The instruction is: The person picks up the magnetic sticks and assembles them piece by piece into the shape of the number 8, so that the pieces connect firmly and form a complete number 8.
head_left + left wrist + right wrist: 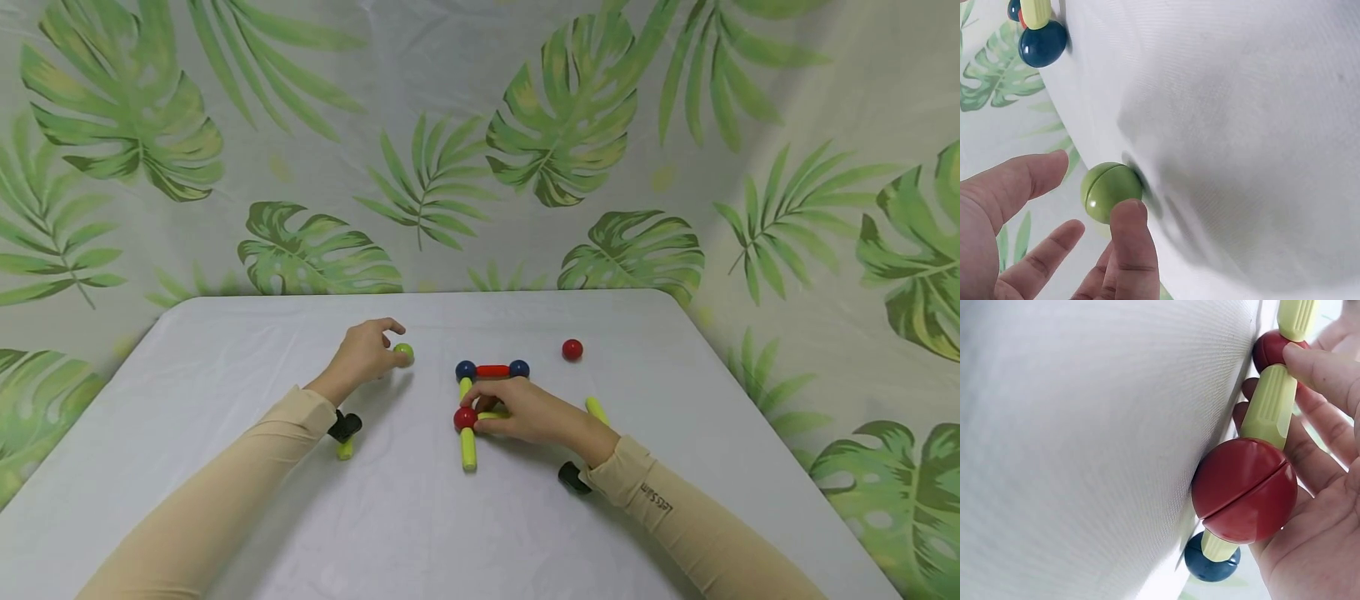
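Observation:
In the head view, my left hand [365,354] is at a green ball [403,355] on the table. The left wrist view shows the thumb against the green ball [1110,190], while the other fingers stand spread apart from it. My right hand [528,410] pinches a red ball [465,419] of a ball-and-rod construction. A yellow rod [1270,403] runs from that ball to a second red ball [1244,490] beside the palm, hidden in the head view. Another yellow rod [468,450] points toward me. Two blue balls [466,371] with a red rod [492,371] between them form the far side.
A loose red ball [572,350] lies right of the construction. One yellow rod [596,410] is partly behind the right forearm, another yellow rod [345,448] beside the left wrist. A white cloth covers the table [405,533]; a leaf-patterned curtain [450,150] hangs behind.

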`<state>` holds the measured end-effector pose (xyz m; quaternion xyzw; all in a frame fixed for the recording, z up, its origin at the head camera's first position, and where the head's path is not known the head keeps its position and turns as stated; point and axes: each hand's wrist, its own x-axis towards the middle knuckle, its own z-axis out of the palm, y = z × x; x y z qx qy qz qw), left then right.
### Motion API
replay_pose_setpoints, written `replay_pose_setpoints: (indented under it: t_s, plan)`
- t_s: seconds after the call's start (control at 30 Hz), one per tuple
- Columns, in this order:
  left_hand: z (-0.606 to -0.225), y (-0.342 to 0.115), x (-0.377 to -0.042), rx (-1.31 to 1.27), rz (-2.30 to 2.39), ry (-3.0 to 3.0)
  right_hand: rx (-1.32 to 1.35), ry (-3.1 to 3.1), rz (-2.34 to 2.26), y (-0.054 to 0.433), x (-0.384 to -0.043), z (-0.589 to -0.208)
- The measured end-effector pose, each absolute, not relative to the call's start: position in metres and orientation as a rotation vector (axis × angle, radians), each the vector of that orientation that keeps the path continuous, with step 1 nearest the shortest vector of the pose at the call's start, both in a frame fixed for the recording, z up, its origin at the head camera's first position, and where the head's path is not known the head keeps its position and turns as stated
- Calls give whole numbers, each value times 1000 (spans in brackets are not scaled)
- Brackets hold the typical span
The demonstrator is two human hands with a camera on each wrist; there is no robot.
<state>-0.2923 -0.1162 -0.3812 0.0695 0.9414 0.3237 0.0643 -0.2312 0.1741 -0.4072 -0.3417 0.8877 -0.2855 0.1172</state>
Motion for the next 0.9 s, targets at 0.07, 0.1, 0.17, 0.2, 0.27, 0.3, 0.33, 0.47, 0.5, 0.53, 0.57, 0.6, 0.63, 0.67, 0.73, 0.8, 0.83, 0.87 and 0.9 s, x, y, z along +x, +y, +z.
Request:
replay_pose_setpoints:
  t_s: [0.07,0.1,0.17,0.2,0.27,0.3,0.33,0.47,0.5,0.53,0.57,0.6,0.63,0.67,0.73,0.8,0.83,0.87,0.9]
  plan:
    - [-383,-115,-294,200,989,2817,-997,2598,-835,174,-231,-407]
    - [-384,-115,-295,200,990,2809,-996,2598,-834,174,-231,-407]
    - [-385,-114,-296,194,989,2798,-997,2601,-832,174,-232,-407]
    - [-386,-114,-297,188,988,2795,-997,2602,-832,174,-232,-407]
    - [-387,-113,-297,185,989,2792,-1000,2604,-831,174,-232,-407]
    - [-387,-112,-297,184,990,2793,-1001,2604,-832,174,-232,-407]
    - [-388,-112,-298,181,990,2795,-1002,2604,-831,174,-232,-407]
    - [-390,-112,-300,190,980,2813,-1001,2603,-829,174,-231,-406]
    - [-390,-112,-300,196,975,2821,-1000,2602,-828,174,-231,-406]
    - [-390,-113,-301,202,969,2826,-998,2602,-827,174,-231,-406]
    - [-390,-113,-301,204,966,2832,-997,2601,-828,174,-231,-406]
    - [-390,-113,-302,203,961,2837,-998,2600,-829,174,-231,-405]
    - [-390,-114,-302,203,957,2841,-998,2600,-828,174,-231,-405]
    - [-389,-114,-302,209,951,2843,-999,2599,-827,174,-231,-405]
    - [-388,-115,-302,213,946,2845,-1000,2600,-825,174,-231,-405]
    - [-388,-115,-302,224,942,2845,-1001,2601,-825,174,-231,-405]
    - [-388,-115,-302,231,938,2847,-1002,2601,-825,174,-231,-405]
    - [-388,-115,-302,237,937,2847,-1000,2600,-827,174,-231,-405]
    - [-388,-116,-301,243,933,2850,-1000,2599,-827,174,-230,-405]
